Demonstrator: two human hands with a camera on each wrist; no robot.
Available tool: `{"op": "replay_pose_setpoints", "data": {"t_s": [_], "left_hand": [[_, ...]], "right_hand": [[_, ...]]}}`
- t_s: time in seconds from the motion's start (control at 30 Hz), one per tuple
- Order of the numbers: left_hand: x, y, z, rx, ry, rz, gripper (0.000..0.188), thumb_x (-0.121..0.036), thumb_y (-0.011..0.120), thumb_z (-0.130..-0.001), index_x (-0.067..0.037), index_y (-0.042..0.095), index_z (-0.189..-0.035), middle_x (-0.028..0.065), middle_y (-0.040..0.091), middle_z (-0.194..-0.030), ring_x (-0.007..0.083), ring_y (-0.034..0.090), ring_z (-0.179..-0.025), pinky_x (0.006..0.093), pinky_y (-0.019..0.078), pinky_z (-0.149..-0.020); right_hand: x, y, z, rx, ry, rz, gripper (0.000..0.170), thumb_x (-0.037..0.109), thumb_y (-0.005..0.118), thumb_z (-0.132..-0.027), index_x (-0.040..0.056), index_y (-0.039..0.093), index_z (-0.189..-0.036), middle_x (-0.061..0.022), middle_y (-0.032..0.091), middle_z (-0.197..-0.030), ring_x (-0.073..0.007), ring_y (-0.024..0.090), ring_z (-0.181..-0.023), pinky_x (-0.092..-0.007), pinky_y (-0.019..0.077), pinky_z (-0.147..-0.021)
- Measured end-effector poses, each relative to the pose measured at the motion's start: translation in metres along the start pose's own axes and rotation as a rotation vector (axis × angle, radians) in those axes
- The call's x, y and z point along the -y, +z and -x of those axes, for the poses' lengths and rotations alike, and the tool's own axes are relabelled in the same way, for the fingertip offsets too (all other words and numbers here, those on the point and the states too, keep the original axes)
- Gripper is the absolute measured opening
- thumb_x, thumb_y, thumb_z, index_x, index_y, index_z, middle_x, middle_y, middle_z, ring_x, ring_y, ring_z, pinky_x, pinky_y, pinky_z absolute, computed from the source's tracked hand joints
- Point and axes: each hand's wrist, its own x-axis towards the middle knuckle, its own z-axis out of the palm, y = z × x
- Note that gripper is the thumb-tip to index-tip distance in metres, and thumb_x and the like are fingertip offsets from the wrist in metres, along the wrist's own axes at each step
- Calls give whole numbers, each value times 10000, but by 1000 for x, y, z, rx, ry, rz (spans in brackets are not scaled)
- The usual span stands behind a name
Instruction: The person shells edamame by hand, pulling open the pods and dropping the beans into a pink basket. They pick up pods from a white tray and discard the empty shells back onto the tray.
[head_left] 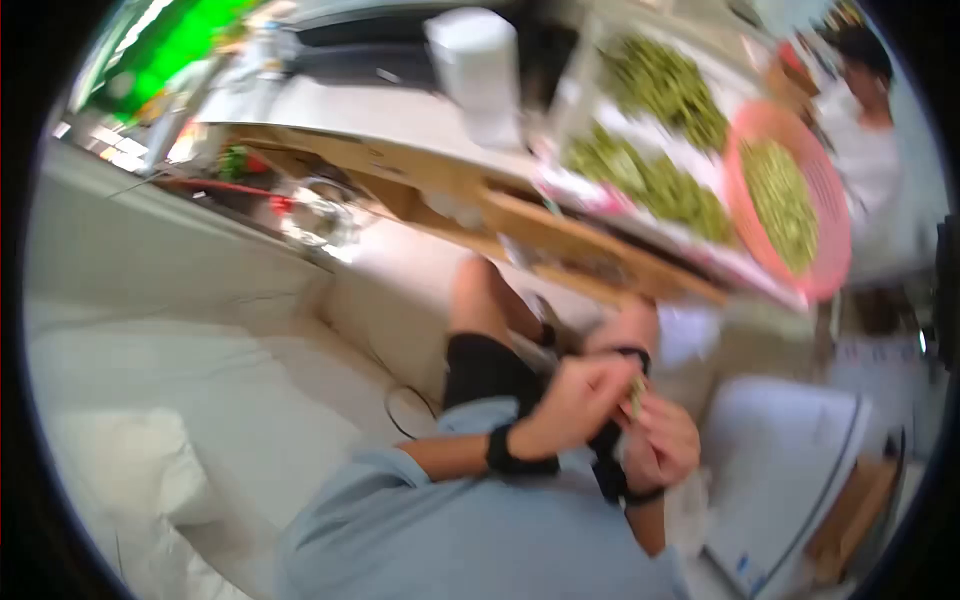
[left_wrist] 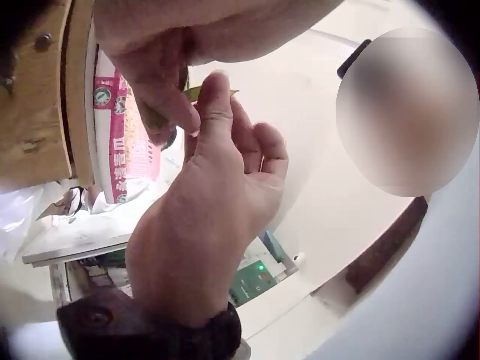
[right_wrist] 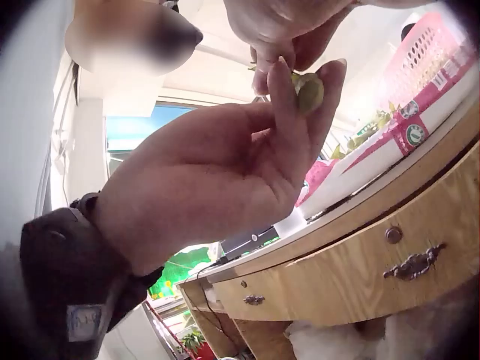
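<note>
Both hands meet in front of my lap around a small green bean pod (right_wrist: 308, 93). My right hand (head_left: 662, 440) pinches it between thumb and fingers, its rounded end showing in the right wrist view. My left hand (head_left: 568, 405) holds it from the other side, and a thin green end of the pod (left_wrist: 235, 91) sticks out past the left thumb in the left wrist view. The fingers hide most of the pod. Dark straps circle both wrists.
Ahead to the right, heaps of green pods (head_left: 665, 90) lie on a table beside a pink basket (head_left: 838, 215) of pale green pieces. A white cylinder (head_left: 478, 70) stands left of them. Wooden drawers (right_wrist: 337, 277) run below the tabletop. Another person (head_left: 865, 140) is at the far right.
</note>
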Motion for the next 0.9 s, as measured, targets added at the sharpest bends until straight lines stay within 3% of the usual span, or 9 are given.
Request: {"op": "replay_pose_setpoints", "data": {"t_s": [0.07, 0.1, 0.17, 0.2, 0.27, 0.3, 0.33, 0.37, 0.9], "left_hand": [[27, 12, -1, 32, -105, -14, 281, -213, 540, -1021, 30, 680, -999, 12, 670, -845, 58, 616, -768, 229, 528, -647], [-17, -9, -12, 82, -92, 121, 280, -220, 546, -1021, 29, 675, -1027, 14, 672, -855, 68, 628, -768, 234, 538, -652], [-17, -3, -6, 186, -10, 222, 277, -220, 560, -1016, 28, 665, -1080, 28, 676, -897, 90, 646, -751, 242, 552, -672], [-27, -17, -2, 178, 22, 73, 269, -205, 573, -1010, 32, 665, -1097, 44, 678, -947, 96, 651, -769, 242, 552, -675], [-22, -29, -4, 141, 131, -85, 232, -165, 582, -1001, 19, 675, -1109, 59, 685, -998, 106, 659, -861, 255, 566, -704], [-15, -30, -7, 130, 67, -36, 226, -140, 567, -1004, 30, 669, -1111, 76, 693, -996, 126, 670, -863, 283, 588, -727], [-11, -28, -4, 96, 51, 102, 243, -139, 546, -1012, 49, 655, -1121, 102, 695, -1009, 143, 675, -873, 306, 608, -735], [-20, -27, -1, 89, -34, 141, 271, -147, 519, -1024, 71, 640, -1129, 120, 690, -1005, 148, 677, -872, 295, 612, -720], [-49, -13, 11, 21, -241, 431, 345, -248, 514, -1032, 58, 661, -1093, 98, 702, -941, 115, 670, -792, 242, 585, -671]], "right_hand": [[-14, -16, 17, -21, 69, 32, 238, -84, 694, -826, 39, 503, -895, -127, 677, -818, -315, 706, -758, -401, 603, -689], [-4, 17, -26, -21, 14, 64, 255, -92, 709, -817, 37, 503, -891, -128, 667, -812, -309, 699, -748, -398, 605, -697], [8, 10, -36, -9, 40, 95, 287, -93, 750, -790, 26, 504, -878, -128, 650, -802, -297, 686, -743, -384, 606, -705], [4, 20, -22, -7, 46, 52, 312, -80, 760, -795, 22, 508, -949, -120, 628, -855, -285, 667, -823, -396, 581, -773], [5, 27, -19, -39, 215, 41, 191, -58, 770, -788, 1, 631, -905, -155, 686, -891, -272, 664, -802, -372, 561, -746], [10, 29, -26, -11, 295, 30, 139, -68, 765, -782, 0, 670, -857, -169, 698, -885, -266, 668, -810, -363, 553, -734], [10, 23, -33, 96, 169, 114, 239, -93, 759, -777, -11, 612, -947, -178, 685, -914, -296, 678, -837, -384, 566, -744], [0, 34, -22, -110, 142, -116, 292, -104, 764, -773, -10, 532, -922, -177, 683, -868, -312, 705, -843, -405, 588, -754], [16, 38, -28, -209, 117, -288, 435, -125, 729, -789, 28, 404, -1034, -155, 609, -897, -294, 672, -822, -406, 627, -716]]}}
